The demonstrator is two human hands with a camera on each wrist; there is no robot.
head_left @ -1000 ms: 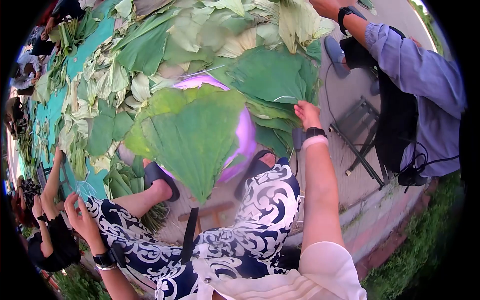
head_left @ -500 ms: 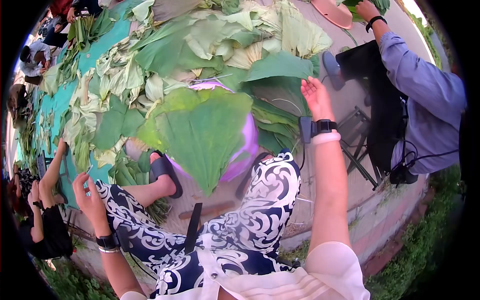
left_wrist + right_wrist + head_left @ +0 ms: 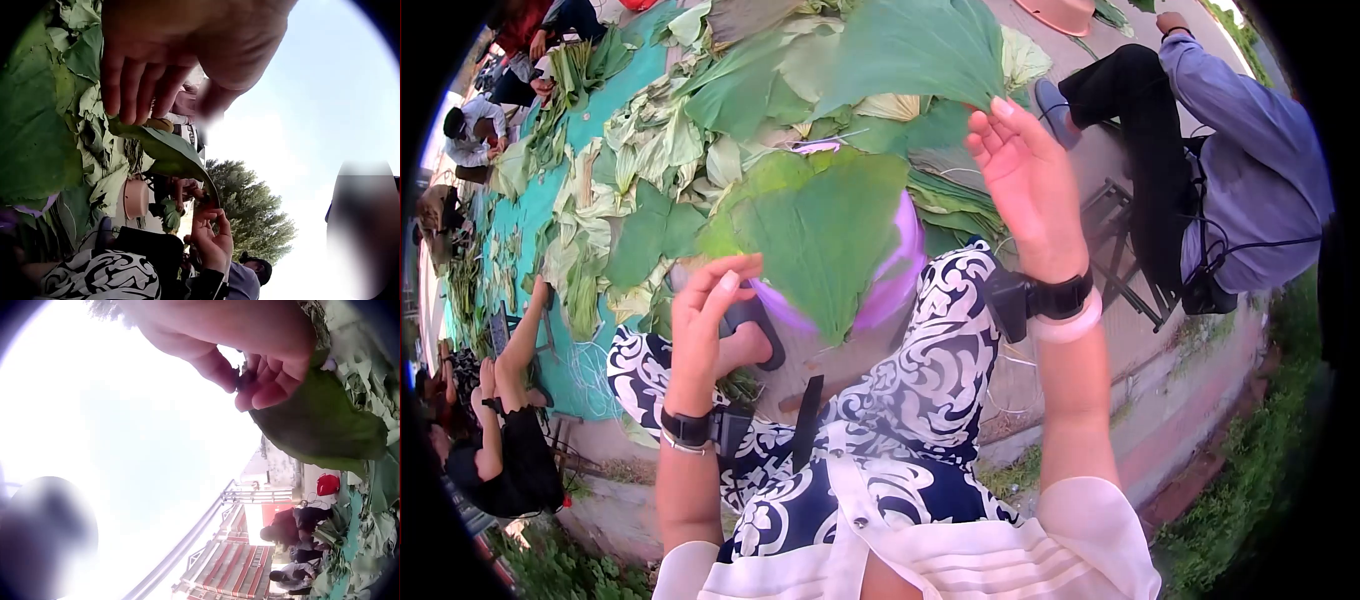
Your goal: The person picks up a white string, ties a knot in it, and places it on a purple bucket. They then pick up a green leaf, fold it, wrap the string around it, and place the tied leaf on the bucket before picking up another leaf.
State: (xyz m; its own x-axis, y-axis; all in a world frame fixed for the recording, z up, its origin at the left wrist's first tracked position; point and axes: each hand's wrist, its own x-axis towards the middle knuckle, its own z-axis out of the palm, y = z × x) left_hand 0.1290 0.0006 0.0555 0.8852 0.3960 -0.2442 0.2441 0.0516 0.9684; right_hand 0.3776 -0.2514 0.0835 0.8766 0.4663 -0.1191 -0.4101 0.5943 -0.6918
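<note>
My right hand [image 3: 1028, 190] pinches the pointed end of a large green leaf [image 3: 920, 55], which hangs raised over the heap in the head view. The right wrist view has thumb and fingertips closed on the leaf's dark tip, with the blade [image 3: 319, 422] spreading away. Another broad leaf [image 3: 815, 225], yellowish along one side, lies over a purple basin [image 3: 910, 240] between my knees. Left of that basin, my left hand [image 3: 705, 315] is up with loosely extended fingers and holds nothing. Seen from the left wrist, its fingers [image 3: 150, 87] overlap the raised leaf [image 3: 172, 156].
Wilted leaves [image 3: 660, 130] cover the ground and a green mat [image 3: 590, 120]. More flat leaves [image 3: 950, 205] are stacked right of the basin. A person in a blue-grey shirt [image 3: 1250, 180] sits at right beside a folding stool [image 3: 1115, 250]. A pink basin [image 3: 1060, 15] stands beyond.
My right hand has lifted the green leaf off the right-hand stack, upward and toward the middle. My left hand has moved right and up, closer to the basin.
</note>
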